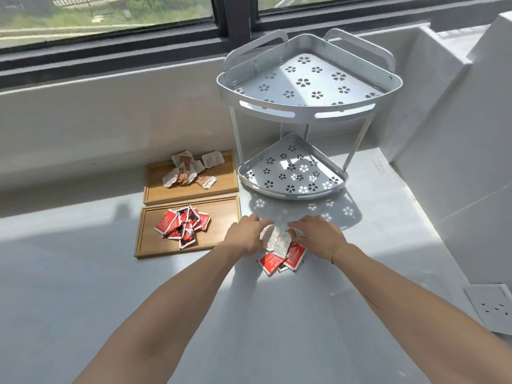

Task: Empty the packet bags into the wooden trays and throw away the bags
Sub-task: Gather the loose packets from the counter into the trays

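Note:
Two wooden trays lie side by side on the white counter. The far tray (221,181) holds several white and brown packets (191,170). The near tray (221,217) holds several red packets (182,224). Right of the near tray a small loose pile of red packets (279,261) and white packets (277,239) lies on the counter. My left hand (246,234) and my right hand (318,235) reach over this pile from either side, fingers curled on the white packets at the top. No bag is plainly visible.
A white two-tier corner rack (307,112) with flower cut-outs stands behind the pile, both shelves bare. A window ledge wall runs along the back, a white wall block rises at the right. A white socket plate (493,309) lies at the right edge.

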